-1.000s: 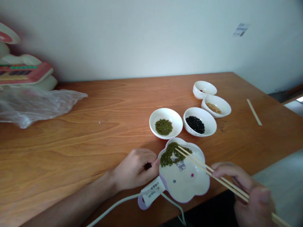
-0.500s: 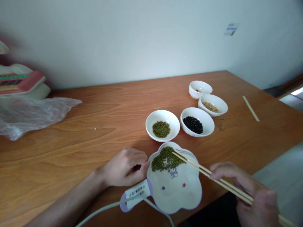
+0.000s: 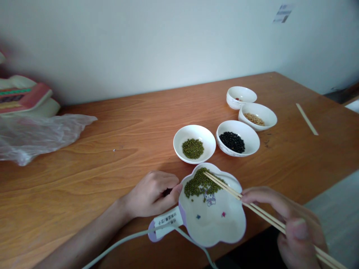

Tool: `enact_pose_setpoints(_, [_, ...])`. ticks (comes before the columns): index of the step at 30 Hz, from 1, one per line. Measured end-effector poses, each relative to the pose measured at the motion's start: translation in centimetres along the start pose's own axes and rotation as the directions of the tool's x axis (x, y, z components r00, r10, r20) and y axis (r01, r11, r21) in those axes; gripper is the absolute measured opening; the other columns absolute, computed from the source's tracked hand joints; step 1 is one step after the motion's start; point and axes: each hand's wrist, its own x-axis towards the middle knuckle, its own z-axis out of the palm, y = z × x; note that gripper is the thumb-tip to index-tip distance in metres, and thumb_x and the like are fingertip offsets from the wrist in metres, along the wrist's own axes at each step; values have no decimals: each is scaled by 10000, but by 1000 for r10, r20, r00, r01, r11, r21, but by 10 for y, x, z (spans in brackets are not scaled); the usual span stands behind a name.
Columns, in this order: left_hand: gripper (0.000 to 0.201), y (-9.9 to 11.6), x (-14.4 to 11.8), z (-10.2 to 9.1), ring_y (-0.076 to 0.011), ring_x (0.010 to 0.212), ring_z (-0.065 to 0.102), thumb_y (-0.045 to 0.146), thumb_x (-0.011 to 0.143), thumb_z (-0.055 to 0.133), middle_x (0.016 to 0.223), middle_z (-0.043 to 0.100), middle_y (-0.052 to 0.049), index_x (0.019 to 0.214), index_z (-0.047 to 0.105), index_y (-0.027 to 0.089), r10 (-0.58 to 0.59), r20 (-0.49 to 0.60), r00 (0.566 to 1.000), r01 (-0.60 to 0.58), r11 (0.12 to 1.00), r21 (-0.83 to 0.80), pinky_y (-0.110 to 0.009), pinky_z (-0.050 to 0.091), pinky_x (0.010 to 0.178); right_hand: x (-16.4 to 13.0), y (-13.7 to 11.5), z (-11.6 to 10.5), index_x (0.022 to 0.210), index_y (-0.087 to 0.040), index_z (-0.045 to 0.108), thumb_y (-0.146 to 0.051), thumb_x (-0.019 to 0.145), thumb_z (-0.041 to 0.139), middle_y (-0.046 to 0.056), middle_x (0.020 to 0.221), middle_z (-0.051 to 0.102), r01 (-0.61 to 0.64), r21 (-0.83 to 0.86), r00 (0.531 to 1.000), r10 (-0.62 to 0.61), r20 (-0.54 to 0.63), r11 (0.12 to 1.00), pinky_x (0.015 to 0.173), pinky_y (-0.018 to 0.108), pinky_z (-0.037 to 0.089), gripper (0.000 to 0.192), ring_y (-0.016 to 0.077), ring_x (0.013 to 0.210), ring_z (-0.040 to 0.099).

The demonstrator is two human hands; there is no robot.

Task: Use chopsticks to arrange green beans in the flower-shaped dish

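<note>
My right hand [image 3: 291, 224] grips a pair of wooden chopsticks [image 3: 252, 207] whose tips rest in a heap of green mung beans [image 3: 200, 184] inside a flower-shaped white dish with a purple rim [image 3: 218, 228]. My left hand [image 3: 153, 194] is loosely curled, its thumb against the dish's left rim. Just behind the dish stands a white bowl of mung beans [image 3: 194, 144]. To its right is a white bowl of black beans [image 3: 238, 138].
Further back right stand a bowl of tan beans [image 3: 257, 116] and a nearly bare white bowl [image 3: 241, 96]. A single loose chopstick [image 3: 307, 118] lies at the right. A clear plastic bag [image 3: 36, 134] and stacked items lie far left. A pale cable [image 3: 131, 243] crosses the near table edge.
The view shifted slightly. The dish turned a little under my left hand, and the chopstick tips stayed in the mung beans. Both hands kept their holds.
</note>
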Motion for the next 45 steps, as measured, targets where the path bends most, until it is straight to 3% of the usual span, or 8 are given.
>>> enact_pose_setpoints(9, [316, 0, 1, 0, -91, 586, 411, 195, 1021, 429, 651, 495, 19, 707, 458, 171, 17, -16, 1000, -17, 1000, -5, -269, 316, 597, 6, 0, -15, 1041, -241, 673, -266, 1006, 439, 49, 923, 733, 160, -147, 968, -126, 218, 976, 708, 257, 567, 238, 196, 853, 723])
enact_pose_setpoints(14, [328, 0, 0, 1, -91, 584, 406, 205, 1021, 433, 640, 477, 24, 695, 444, 171, 13, -26, 1000, -13, 1000, -10, -265, 314, 599, 4, 2, -19, 1060, -247, 683, -457, 1057, 184, 62, 984, 742, 205, -88, 960, -182, 215, 975, 704, 262, 565, 541, 207, 927, 726])
enact_pose_setpoints(20, [328, 0, 0, 2, -89, 579, 406, 209, 1018, 436, 635, 480, 23, 693, 449, 168, 6, -34, 999, -6, 1000, -9, -260, 305, 588, 0, 4, -11, 1043, -267, 670, -304, 1026, 363, 44, 1009, 721, 152, -56, 983, -145, 116, 987, 760, 283, 532, 310, 209, 950, 708])
enact_pose_setpoints(27, [317, 0, -1, 1, -85, 574, 410, 200, 1013, 447, 632, 472, 29, 697, 444, 169, 4, -31, 1000, -5, 1000, -19, -254, 306, 583, -5, 12, -18, 971, -298, 659, -719, 953, 27, 43, 1017, 703, 38, -45, 991, -31, 130, 998, 798, 362, 512, 760, 251, 937, 674])
enact_pose_setpoints(34, [323, 1, 1, 1, -84, 567, 409, 198, 1011, 445, 624, 472, 28, 690, 438, 168, -2, -38, 999, 1, 1000, -18, -251, 304, 573, 0, 28, -16, 1013, -296, 658, -812, 882, 19, 48, 1046, 699, 93, -25, 972, -86, 220, 995, 778, 354, 553, 832, 263, 947, 693])
enact_pose_setpoints(37, [320, 1, 1, 1, -86, 570, 404, 198, 1010, 446, 627, 466, 29, 691, 436, 170, 6, -38, 999, -7, 1000, -13, -256, 304, 575, 3, 25, -12, 1024, -288, 652, -731, 951, 66, 54, 1040, 699, 120, -9, 969, -115, 220, 993, 759, 349, 553, 738, 257, 946, 689])
enact_pose_setpoints(40, [313, 1, 1, 1, -88, 576, 407, 200, 1008, 452, 634, 468, 29, 697, 438, 173, 2, -27, 1000, -3, 1000, -15, -260, 310, 579, 3, 15, -7, 1019, -279, 648, -485, 1048, 174, 47, 1002, 700, 115, 3, 982, -115, 150, 993, 772, 327, 539, 517, 229, 960, 681])
enact_pose_setpoints(45, [316, 2, 0, 0, -87, 575, 414, 197, 1008, 453, 634, 472, 29, 693, 441, 173, -2, -28, 1000, 1, 1000, -11, -263, 315, 577, 2, 6, -3, 993, -258, 666, -250, 1036, 330, 40, 956, 703, 181, -23, 982, -180, 52, 983, 746, 292, 529, 339, 192, 934, 677])
